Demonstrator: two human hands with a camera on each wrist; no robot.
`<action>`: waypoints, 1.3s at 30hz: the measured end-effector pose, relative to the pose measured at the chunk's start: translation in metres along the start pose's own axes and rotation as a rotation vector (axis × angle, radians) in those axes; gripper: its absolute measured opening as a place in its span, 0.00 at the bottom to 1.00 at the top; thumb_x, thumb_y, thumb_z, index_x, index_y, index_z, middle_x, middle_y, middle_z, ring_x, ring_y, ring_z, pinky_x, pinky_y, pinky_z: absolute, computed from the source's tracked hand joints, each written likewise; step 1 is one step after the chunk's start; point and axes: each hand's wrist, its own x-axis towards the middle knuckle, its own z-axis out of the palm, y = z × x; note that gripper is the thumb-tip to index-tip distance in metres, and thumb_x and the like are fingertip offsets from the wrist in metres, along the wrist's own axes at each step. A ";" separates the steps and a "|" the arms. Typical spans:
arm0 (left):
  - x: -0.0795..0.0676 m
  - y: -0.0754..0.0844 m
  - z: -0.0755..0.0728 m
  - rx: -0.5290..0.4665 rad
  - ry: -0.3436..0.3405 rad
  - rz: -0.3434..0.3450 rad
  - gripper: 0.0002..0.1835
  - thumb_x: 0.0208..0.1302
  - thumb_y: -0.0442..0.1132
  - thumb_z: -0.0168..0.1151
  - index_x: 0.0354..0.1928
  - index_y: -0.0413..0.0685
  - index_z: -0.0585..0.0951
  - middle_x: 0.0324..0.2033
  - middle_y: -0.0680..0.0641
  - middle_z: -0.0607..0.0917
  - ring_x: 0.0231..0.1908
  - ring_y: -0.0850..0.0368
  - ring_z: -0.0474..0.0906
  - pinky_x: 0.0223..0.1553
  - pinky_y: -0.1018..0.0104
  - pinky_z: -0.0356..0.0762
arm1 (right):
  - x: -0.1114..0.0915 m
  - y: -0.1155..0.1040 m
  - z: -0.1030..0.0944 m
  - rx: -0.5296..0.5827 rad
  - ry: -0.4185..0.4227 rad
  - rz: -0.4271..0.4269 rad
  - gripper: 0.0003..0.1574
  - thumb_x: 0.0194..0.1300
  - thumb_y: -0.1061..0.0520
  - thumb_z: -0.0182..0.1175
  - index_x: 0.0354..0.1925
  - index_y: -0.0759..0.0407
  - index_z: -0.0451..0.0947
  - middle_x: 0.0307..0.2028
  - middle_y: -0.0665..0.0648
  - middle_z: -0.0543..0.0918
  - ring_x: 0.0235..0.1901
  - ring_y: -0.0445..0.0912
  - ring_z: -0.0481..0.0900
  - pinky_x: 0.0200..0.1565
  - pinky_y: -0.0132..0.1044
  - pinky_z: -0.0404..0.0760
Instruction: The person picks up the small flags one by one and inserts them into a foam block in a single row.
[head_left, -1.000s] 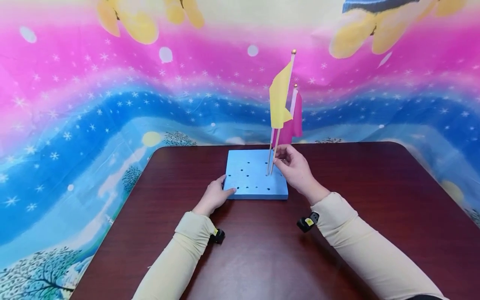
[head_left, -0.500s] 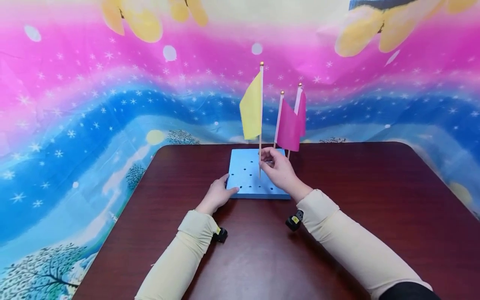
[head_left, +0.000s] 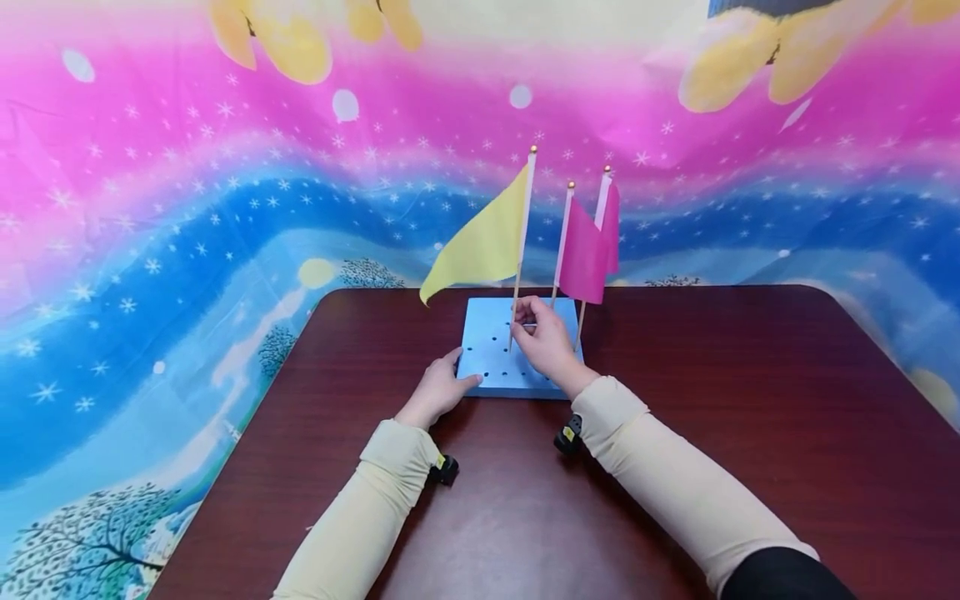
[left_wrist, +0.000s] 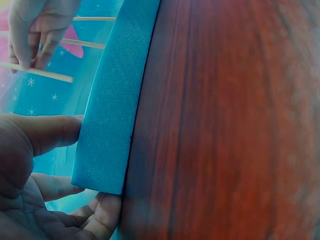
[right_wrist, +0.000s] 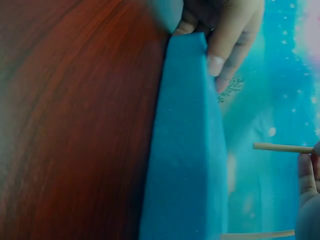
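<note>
My right hand pinches the thin wooden stick of a yellow flag low down. The flag stands nearly upright over a light blue board dotted with small holes. In the left wrist view the lower end of the stick shows free, a little apart from the board. My left hand grips the board's near left corner, its thumb on top and other fingers at the side. Two pink flags, a front one and a rear one, stand on the board's right side, partly behind my right hand.
The board lies on a dark red-brown wooden table. A colourful printed cloth hangs behind the table and at its sides. Each wrist wears a small black camera, the left one and the right one.
My right hand has moved left with the yellow flag, away from the pink flags, and has come slightly lower. The yellow cloth has swung out leftward. My left hand stays on the board.
</note>
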 end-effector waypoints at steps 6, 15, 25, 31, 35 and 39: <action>0.002 0.000 0.001 0.002 0.009 0.003 0.40 0.71 0.43 0.67 0.77 0.34 0.62 0.72 0.32 0.68 0.73 0.39 0.63 0.70 0.45 0.64 | 0.007 0.009 0.009 -0.045 0.006 0.017 0.10 0.73 0.68 0.59 0.51 0.68 0.75 0.45 0.64 0.80 0.48 0.55 0.79 0.54 0.47 0.82; 0.003 0.002 0.000 -0.014 0.005 0.013 0.40 0.71 0.42 0.67 0.78 0.34 0.62 0.72 0.33 0.68 0.72 0.40 0.63 0.70 0.47 0.64 | 0.011 0.020 0.015 -0.078 0.024 0.022 0.12 0.73 0.68 0.59 0.53 0.69 0.75 0.45 0.64 0.79 0.47 0.56 0.78 0.54 0.49 0.82; 0.000 0.004 -0.002 -0.019 -0.002 0.008 0.40 0.71 0.43 0.67 0.78 0.35 0.61 0.73 0.32 0.67 0.73 0.40 0.62 0.69 0.45 0.64 | 0.014 0.026 0.018 -0.163 0.034 -0.018 0.07 0.73 0.67 0.59 0.49 0.66 0.75 0.44 0.64 0.80 0.49 0.56 0.80 0.54 0.50 0.80; -0.003 0.001 -0.001 -0.018 -0.002 -0.010 0.40 0.72 0.43 0.66 0.78 0.36 0.61 0.73 0.32 0.67 0.74 0.40 0.61 0.70 0.45 0.64 | 0.012 0.033 0.024 -0.188 0.020 -0.029 0.09 0.72 0.68 0.59 0.49 0.68 0.76 0.43 0.64 0.81 0.47 0.56 0.80 0.53 0.50 0.80; -0.003 0.000 0.000 -0.018 0.002 -0.004 0.40 0.72 0.43 0.66 0.78 0.35 0.62 0.73 0.32 0.67 0.73 0.40 0.62 0.69 0.45 0.64 | 0.011 0.034 0.026 -0.176 0.016 -0.025 0.11 0.71 0.68 0.59 0.50 0.70 0.77 0.43 0.64 0.81 0.47 0.56 0.80 0.51 0.50 0.81; -0.002 -0.001 -0.001 -0.024 -0.001 0.003 0.40 0.72 0.43 0.66 0.78 0.35 0.62 0.73 0.32 0.67 0.73 0.40 0.62 0.69 0.45 0.64 | 0.011 0.035 0.028 -0.176 0.010 -0.002 0.10 0.71 0.69 0.59 0.50 0.70 0.77 0.43 0.63 0.81 0.45 0.55 0.80 0.52 0.49 0.82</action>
